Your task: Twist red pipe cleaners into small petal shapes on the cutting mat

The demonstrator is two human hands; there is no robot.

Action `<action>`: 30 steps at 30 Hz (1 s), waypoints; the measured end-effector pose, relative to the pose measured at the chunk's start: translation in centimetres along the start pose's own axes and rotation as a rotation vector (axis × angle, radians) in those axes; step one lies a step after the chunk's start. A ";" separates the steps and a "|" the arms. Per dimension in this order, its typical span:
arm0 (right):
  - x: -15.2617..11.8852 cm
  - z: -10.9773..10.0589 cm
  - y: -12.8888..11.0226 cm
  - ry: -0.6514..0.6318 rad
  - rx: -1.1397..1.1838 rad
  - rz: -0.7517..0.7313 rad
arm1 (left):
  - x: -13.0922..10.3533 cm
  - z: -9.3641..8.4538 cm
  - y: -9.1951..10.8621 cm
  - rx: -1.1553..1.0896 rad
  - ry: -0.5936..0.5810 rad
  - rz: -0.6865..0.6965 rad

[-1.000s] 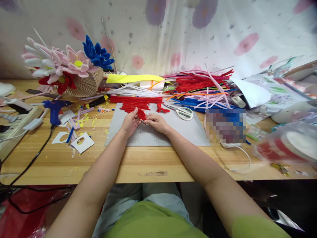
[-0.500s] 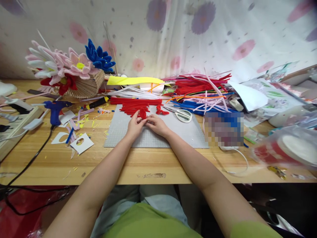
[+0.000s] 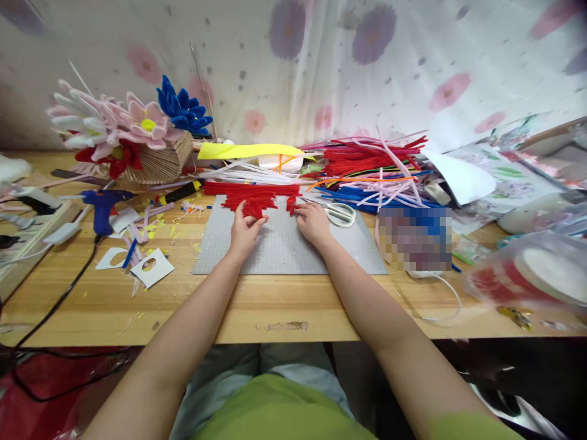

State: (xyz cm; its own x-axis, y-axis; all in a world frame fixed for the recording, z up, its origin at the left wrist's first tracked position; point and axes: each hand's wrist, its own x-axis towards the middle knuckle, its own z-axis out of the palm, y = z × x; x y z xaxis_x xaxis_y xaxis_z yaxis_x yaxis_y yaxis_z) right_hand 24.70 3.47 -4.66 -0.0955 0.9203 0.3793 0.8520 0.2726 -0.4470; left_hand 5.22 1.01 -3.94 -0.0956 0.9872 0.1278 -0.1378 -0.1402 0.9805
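Two hands at work over one grey mat [image 3: 275, 261] on the desk [image 3: 257, 305]! The left hand [image 3: 245, 232] has one red fuzzy petal [image 3: 254, 208], thumb and fingers pinching it just in front of the red stems [image 3: 250, 189], too many to count. And the right hand [image 3: 315, 223] is away! Half a second ago the two nearly met at the petal; now there's a clear gap, and those right fingers touch a small red piece [image 3: 290, 203], though I can't tell whether they're gripping it. One pair of scissors [image 3: 342, 205] lies just beside. Left side: one blue glue gun [image 3: 101, 209], two holed white cards [image 3: 159, 275]. The red-and-white tub [image 3: 499, 280] bears markings too blurred to read.
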 end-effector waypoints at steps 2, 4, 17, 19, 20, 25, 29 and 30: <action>0.0 0.0 -0.2 0.041 0.027 -0.007 | 0.1 0.0 -0.3 0.026 -0.010 0.018; 0.1 -0.3 -0.2 0.120 0.094 0.028 | 0.0 0.0 -0.5 0.068 -0.020 0.042; 0.5 -0.5 0.9 0.414 0.556 0.465 | 3.5 6.3 1.4 0.842 -0.048 0.089; 0.4 -0.8 0.2 0.381 0.534 0.446 | 4.0 7.1 1.2 0.914 -0.026 0.093; 0.4 -0.9 -0.1 0.362 0.525 0.435 | 4.1 7.3 1.0 0.948 -0.013 0.111; 0.2 -1.2 -0.6 0.296 0.493 0.397 | 3.9 7.2 -0.4 1.082 -0.030 0.173; -0.1 -1.0 -0.9 0.183 0.380 0.306 | 3.2 6.2 -0.3 1.081 -0.021 0.241; -0.2 -0.9 -1.0 0.125 0.348 0.279 | 3.1 5.8 -0.1 1.075 -0.014 0.258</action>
State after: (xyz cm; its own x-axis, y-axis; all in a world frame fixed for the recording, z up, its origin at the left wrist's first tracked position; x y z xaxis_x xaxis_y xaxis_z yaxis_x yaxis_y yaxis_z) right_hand 24.34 2.80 -3.51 0.1939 0.9367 0.2916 0.6111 0.1172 -0.7828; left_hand 10.63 4.49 -2.75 0.0139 0.9394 0.3427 0.8138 -0.2097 0.5419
